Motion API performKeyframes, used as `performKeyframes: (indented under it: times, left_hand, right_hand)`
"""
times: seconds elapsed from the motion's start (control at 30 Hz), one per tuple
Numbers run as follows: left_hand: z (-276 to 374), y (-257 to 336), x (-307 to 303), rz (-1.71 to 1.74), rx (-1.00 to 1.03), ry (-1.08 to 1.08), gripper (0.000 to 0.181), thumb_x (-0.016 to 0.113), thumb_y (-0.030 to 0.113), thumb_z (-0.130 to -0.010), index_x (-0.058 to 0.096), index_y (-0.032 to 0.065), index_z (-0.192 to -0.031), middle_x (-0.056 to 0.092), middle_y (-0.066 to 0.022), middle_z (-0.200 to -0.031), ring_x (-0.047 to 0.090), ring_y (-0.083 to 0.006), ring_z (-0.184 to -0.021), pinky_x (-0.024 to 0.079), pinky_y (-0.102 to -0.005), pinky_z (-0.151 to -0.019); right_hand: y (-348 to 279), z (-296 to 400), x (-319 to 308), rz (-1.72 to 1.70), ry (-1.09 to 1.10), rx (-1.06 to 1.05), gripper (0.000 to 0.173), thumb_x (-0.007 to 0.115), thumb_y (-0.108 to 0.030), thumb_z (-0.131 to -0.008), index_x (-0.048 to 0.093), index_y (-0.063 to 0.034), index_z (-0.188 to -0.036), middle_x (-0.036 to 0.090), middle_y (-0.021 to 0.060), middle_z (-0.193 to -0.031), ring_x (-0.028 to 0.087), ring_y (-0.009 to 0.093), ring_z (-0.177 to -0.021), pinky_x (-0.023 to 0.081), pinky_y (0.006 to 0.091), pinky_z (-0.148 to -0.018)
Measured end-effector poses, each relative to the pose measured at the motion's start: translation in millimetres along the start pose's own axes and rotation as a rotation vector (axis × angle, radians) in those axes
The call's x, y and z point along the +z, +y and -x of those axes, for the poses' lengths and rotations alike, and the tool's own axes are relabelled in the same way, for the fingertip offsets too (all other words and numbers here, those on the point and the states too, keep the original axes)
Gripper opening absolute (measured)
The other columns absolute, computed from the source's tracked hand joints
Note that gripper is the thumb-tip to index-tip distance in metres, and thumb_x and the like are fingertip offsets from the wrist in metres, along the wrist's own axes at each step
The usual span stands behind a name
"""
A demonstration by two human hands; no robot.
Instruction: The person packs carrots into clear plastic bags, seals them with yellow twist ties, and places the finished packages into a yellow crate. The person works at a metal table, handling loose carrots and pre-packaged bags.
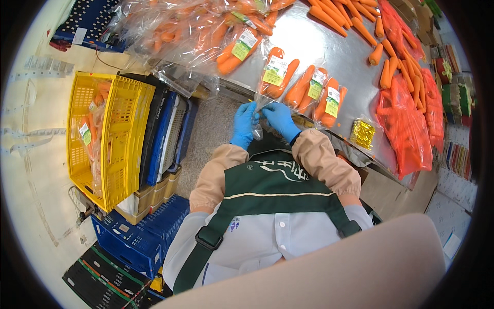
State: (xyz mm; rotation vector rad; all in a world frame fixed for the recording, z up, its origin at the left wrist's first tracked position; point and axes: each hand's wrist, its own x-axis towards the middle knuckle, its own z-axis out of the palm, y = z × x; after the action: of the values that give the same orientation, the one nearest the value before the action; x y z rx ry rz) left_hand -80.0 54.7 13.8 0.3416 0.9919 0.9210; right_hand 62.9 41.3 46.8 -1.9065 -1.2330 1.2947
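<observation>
My left hand (pixel 243 123), in a blue glove, pinches the gathered neck of a clear plastic bag of carrots (pixel 286 79) at the near edge of the metal table (pixel 295 29). My right hand (pixel 280 119), also gloved, has its fingers closed on the same neck from the other side. A loose end of plastic hangs below my fingers; a tie there is too small to make out. The bag lies on the table and bears a white and green label. Close to its right are two more labelled carrot bags (pixel 305 90) (pixel 330 102).
Bagged carrots (pixel 185 33) heap at the table's left. Loose carrots (pixel 335 15) and red mesh-like sacks (pixel 405 127) lie at the right, near a packet of gold twist ties (pixel 362 134). A yellow crate (pixel 123 135) holding carrot bags stands left, with blue crates (pixel 135 239) below.
</observation>
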Motion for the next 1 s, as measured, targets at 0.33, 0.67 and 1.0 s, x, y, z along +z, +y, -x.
performKeyframes:
  times: [0.33, 0.67, 1.0]
  left_hand:
    - [-11.7, -5.5, 4.5, 0.147, -0.032, 0.094, 0.022, 0.067, 0.019, -0.086, 0.059, 0.0119, -0.106, 0.059, 0.0002, -0.078, 0.05, -0.0072, -0.056, 0.039, -0.0196, -0.046]
    - [11.5, -11.0, 21.1, -0.105, 0.384, 0.125, 0.013, 0.066, 0.011, -0.084, 0.062, 0.0098, -0.096, 0.061, -0.0026, -0.089, 0.055, -0.0142, -0.07, 0.047, -0.0266, -0.061]
    - [31.6, -2.0, 42.0, -0.977, 0.713, 0.234, 0.015, 0.065, 0.005, -0.079, 0.06, 0.0036, -0.094, 0.064, -0.0116, -0.093, 0.062, -0.0206, -0.079, 0.049, -0.0321, -0.069]
  right_hand:
    - [-11.1, 3.2, 1.7, -0.033, 0.004, 0.053, 0.016, 0.06, -0.016, -0.084, 0.066, -0.0029, -0.092, 0.068, 0.0093, -0.079, 0.063, 0.02, -0.067, 0.05, 0.0314, -0.062]
    - [-79.4, -47.6, -45.5, 0.795, -0.356, -0.825, 0.014, 0.054, -0.024, -0.085, 0.059, -0.0154, -0.095, 0.063, 0.0093, -0.082, 0.062, 0.031, -0.073, 0.05, 0.0388, -0.061]
    - [-65.3, -73.2, -46.2, 0.885, -0.447, -0.898, 0.019, 0.054, -0.027, -0.085, 0.063, -0.0186, -0.1, 0.064, 0.0102, -0.085, 0.062, 0.032, -0.074, 0.048, 0.0426, -0.066]
